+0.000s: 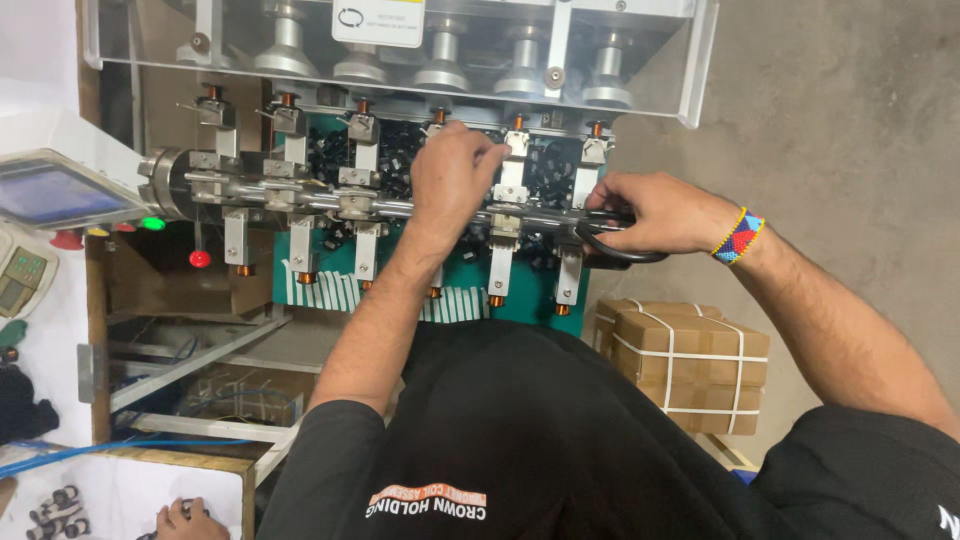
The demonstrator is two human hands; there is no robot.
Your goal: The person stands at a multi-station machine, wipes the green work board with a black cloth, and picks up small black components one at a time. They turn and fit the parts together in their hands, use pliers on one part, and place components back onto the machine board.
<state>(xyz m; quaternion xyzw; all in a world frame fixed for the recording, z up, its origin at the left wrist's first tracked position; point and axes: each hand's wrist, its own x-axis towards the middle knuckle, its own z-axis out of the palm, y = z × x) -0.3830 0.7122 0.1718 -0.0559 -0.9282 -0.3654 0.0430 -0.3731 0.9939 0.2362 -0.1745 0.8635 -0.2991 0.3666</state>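
Note:
A winding machine with a horizontal steel shaft (300,200) carries a row of metal holders tipped with copper coils (497,300). My left hand (452,178) reaches over the shaft, fingers curled, its fingertips pinching the top of one metal holder (516,148). What lies between the fingertips is hidden. My right hand (655,212), with a beaded band (738,237) on the wrist, grips a black looped handle (615,252) at the shaft's right end. Small black parts (400,150) lie piled on the green base (460,275) behind the holders.
A clear guard with grey cone fittings (440,60) hangs over the machine. A control panel (50,192) with coloured lights sits at the left. Strapped cardboard boxes (690,360) stand on the floor at the right. Another person's hand (180,520) rests by small parts at the bottom left.

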